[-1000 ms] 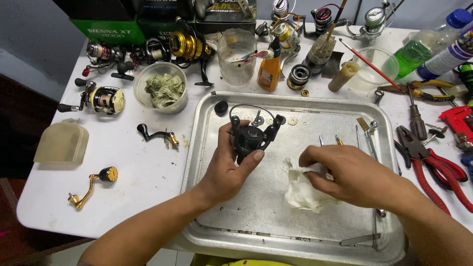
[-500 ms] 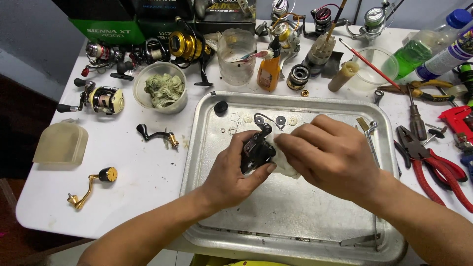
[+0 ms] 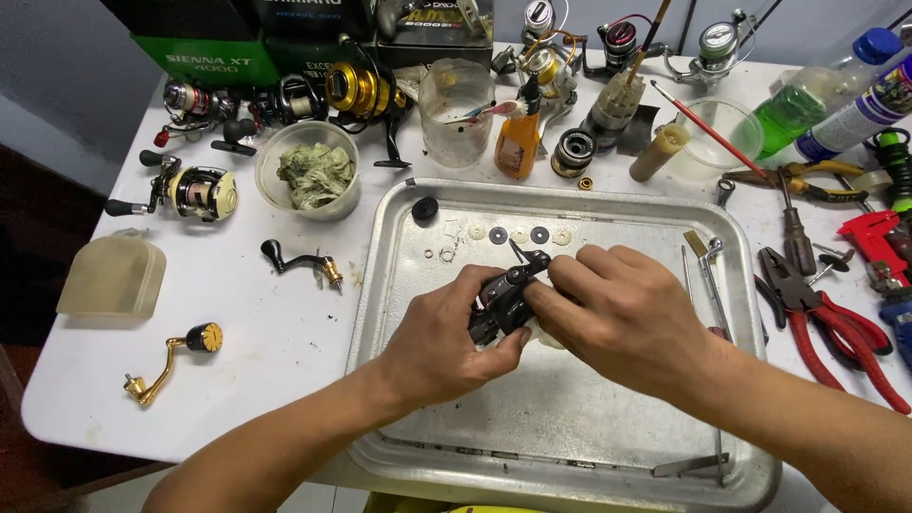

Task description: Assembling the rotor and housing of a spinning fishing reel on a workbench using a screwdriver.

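- My left hand [image 3: 442,332] is curled shut around a small black fishing-reel body [image 3: 503,302], thumb pressed against its lower side.
- My right hand [image 3: 622,309] closes over the same reel body from 3 o'clock, fingertips pinched on its top; a scrap of white cloth [image 3: 543,332] shows under that palm (whether I grip it or only cover it, I cannot tell).
- The reel body sits above the middle of a dented rectangular metal tray [image 3: 570,437], which rests on the white desk [image 3: 256,313].
- At 12 o'clock from my hands, a row of small washers and discs [image 3: 518,234] lies on the tray floor.
- At 9 o'clock, off the tray, lies a black crank handle with a brass end [image 3: 302,262].
- At 3 o'clock, on the desk, red-handled pliers [image 3: 826,318] lie just beside the tray rim.
- At 11 o'clock stands a clear bowl of greenish rag [image 3: 312,171].
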